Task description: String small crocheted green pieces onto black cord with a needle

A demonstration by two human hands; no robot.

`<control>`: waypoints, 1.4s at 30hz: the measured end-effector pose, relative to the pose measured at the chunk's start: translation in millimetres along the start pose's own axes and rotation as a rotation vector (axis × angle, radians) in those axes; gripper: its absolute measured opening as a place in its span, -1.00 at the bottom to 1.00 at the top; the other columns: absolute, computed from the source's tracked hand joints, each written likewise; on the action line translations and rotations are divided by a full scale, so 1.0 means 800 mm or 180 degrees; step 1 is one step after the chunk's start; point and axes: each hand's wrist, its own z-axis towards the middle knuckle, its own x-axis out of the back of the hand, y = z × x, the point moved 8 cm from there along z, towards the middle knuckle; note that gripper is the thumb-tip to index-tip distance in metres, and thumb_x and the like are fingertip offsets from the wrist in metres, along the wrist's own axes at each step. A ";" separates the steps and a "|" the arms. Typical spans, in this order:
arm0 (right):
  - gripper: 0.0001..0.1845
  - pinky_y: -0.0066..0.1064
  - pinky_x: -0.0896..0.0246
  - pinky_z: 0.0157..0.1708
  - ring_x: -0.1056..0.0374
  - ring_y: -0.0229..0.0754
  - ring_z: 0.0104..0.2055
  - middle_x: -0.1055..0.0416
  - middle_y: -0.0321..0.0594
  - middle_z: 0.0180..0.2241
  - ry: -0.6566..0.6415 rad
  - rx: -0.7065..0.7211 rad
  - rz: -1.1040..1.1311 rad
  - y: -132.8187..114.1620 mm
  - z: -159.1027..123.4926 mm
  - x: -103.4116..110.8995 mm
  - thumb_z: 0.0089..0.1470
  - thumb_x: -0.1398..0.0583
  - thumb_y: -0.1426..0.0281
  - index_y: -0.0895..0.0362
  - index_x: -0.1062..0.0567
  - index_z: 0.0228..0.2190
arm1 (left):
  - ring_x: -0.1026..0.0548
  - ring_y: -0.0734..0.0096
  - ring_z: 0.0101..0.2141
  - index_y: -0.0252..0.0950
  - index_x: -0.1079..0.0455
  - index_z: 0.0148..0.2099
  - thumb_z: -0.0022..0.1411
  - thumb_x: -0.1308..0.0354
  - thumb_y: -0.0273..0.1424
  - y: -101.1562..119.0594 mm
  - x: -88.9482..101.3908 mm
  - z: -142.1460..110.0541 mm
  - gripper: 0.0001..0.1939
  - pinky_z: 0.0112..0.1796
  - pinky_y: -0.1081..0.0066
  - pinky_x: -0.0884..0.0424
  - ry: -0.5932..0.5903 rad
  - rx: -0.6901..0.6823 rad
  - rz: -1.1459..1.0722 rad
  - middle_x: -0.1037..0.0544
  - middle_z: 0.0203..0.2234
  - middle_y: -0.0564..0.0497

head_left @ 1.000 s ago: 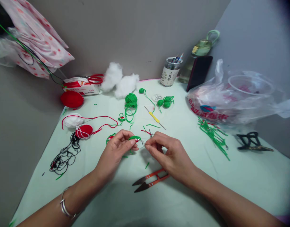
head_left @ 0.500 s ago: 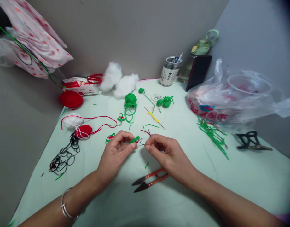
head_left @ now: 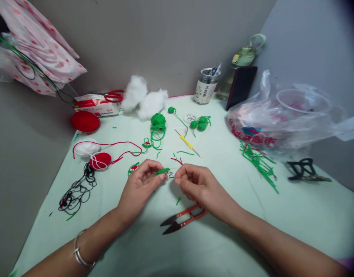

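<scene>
My left hand (head_left: 145,181) pinches a small green crochet piece (head_left: 163,171) between thumb and fingers. A short wavy length of black yarn (head_left: 170,175) runs from beside that piece to the closed fingertips of my right hand (head_left: 194,182). Whether a needle is also in those fingertips cannot be made out. Orange-handled thread snips (head_left: 182,218) lie below my right hand, their handle end partly hidden under it. A green crochet piece with red and white (head_left: 133,168) rests just behind my left hand. Red and dark yarn scraps (head_left: 177,160) lie just beyond my right fingers.
Farther back are a yellow-handled crochet hook (head_left: 186,142), green yarn (head_left: 158,122) and white stuffing (head_left: 152,104). Red yarn (head_left: 100,161) and tangled black yarn (head_left: 79,190) lie left. At right are a plastic bag (head_left: 252,127), cut green strands (head_left: 257,165) and a black claw clip (head_left: 305,171).
My right fingertips have come slightly nearer to the green piece, and the black yarn between the hands now hangs wavy. A pale, straight glint there no longer shows. The view shifted slightly.
</scene>
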 end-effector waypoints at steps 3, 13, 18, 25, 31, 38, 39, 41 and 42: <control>-0.89 -0.50 0.07 -0.59 -0.04 -0.39 -0.61 -0.18 -0.44 -0.62 0.0026 -0.0064 0.0239 0.003 0.000 -0.004 0.09 -0.20 0.39 0.15 -0.38 -0.43 | -0.51 0.45 -0.30 -0.24 -0.38 -0.24 0.22 -0.27 -0.35 -0.001 -0.002 0.000 -0.87 -0.25 0.46 -0.42 0.0014 -0.0023 -0.0026 -0.48 -0.37 0.09; -0.79 -0.55 0.02 -0.62 -0.08 -0.44 -0.66 -0.22 -0.47 -0.65 0.0003 -0.0382 0.0699 0.010 0.005 -0.008 0.01 -0.26 0.30 0.16 -0.37 -0.45 | -0.48 0.47 -0.31 -0.24 -0.38 -0.25 0.20 -0.27 -0.37 0.002 -0.001 -0.002 -0.88 -0.25 0.48 -0.42 0.0092 -0.0198 0.0113 -0.46 -0.38 0.10; -0.79 -0.56 0.00 -0.63 -0.09 -0.45 -0.67 -0.24 -0.48 -0.64 -0.0019 -0.0398 0.0703 0.012 0.005 -0.009 -0.01 -0.28 0.30 0.15 -0.37 -0.43 | -0.47 0.48 -0.30 -0.25 -0.39 -0.19 0.20 -0.30 -0.34 -0.004 0.000 -0.001 -0.82 -0.25 0.48 -0.40 0.0036 -0.0003 -0.0131 -0.47 -0.33 0.08; -0.76 -0.56 -0.03 -0.65 -0.10 -0.45 -0.68 -0.29 -0.46 -0.64 -0.0180 -0.0502 0.0977 0.018 0.005 -0.015 -0.02 -0.31 0.29 0.16 -0.38 -0.42 | -0.47 0.50 -0.33 -0.25 -0.41 -0.27 0.18 -0.29 -0.40 0.006 0.004 -0.001 -0.89 -0.28 0.51 -0.40 0.0182 -0.0287 0.0105 -0.49 -0.39 0.09; -0.73 -0.57 -0.07 -0.64 -0.09 -0.46 -0.67 -0.27 -0.46 -0.65 -0.0120 -0.0440 0.1155 0.022 0.006 -0.017 -0.04 -0.34 0.27 0.18 -0.40 -0.44 | -0.48 0.48 -0.38 -0.26 -0.43 -0.31 0.16 -0.28 -0.45 0.005 -0.004 -0.008 -0.93 -0.31 0.50 -0.42 0.0147 -0.0379 0.0154 -0.50 -0.44 0.10; -0.67 -0.53 -0.17 -0.54 -0.24 -0.41 -0.58 -0.38 -0.36 -0.53 -0.0424 -0.0345 0.0652 0.018 0.010 -0.018 0.04 -0.32 0.16 0.17 -0.42 -0.41 | -0.50 0.40 -0.21 -0.21 -0.50 -0.26 0.21 -0.24 -0.55 0.016 0.000 -0.008 -0.88 -0.18 0.44 -0.42 0.0101 -0.0948 0.0273 -0.53 -0.31 0.04; -0.67 -0.53 -0.18 -0.52 -0.24 -0.41 -0.56 -0.38 -0.35 -0.51 -0.0519 -0.0332 0.0555 0.017 0.009 -0.019 0.05 -0.31 0.17 0.17 -0.42 -0.41 | -0.49 0.39 -0.17 -0.20 -0.51 -0.26 0.21 -0.22 -0.58 0.022 0.002 -0.009 -0.84 -0.16 0.43 -0.41 0.0130 -0.1135 0.0359 -0.52 -0.28 0.02; -0.71 -0.53 -0.18 -0.49 -0.25 -0.41 -0.54 -0.38 -0.35 -0.49 -0.0636 -0.0297 0.0441 0.015 0.008 -0.021 0.07 -0.30 0.20 0.17 -0.42 -0.40 | -0.46 0.37 -0.13 -0.19 -0.52 -0.24 0.21 -0.19 -0.64 0.031 0.005 -0.012 -0.78 -0.16 0.43 -0.39 0.0172 -0.1424 0.0544 -0.49 -0.24 0.00; -0.74 -0.52 -0.19 -0.48 -0.25 -0.40 -0.53 -0.37 -0.35 -0.48 -0.0655 -0.0266 0.0402 0.014 0.007 -0.021 0.08 -0.30 0.22 0.17 -0.43 -0.39 | -0.46 0.37 -0.14 -0.19 -0.52 -0.23 0.21 -0.18 -0.65 0.034 0.005 -0.014 -0.76 -0.18 0.43 -0.39 0.0175 -0.1526 0.0623 -0.48 -0.23 0.00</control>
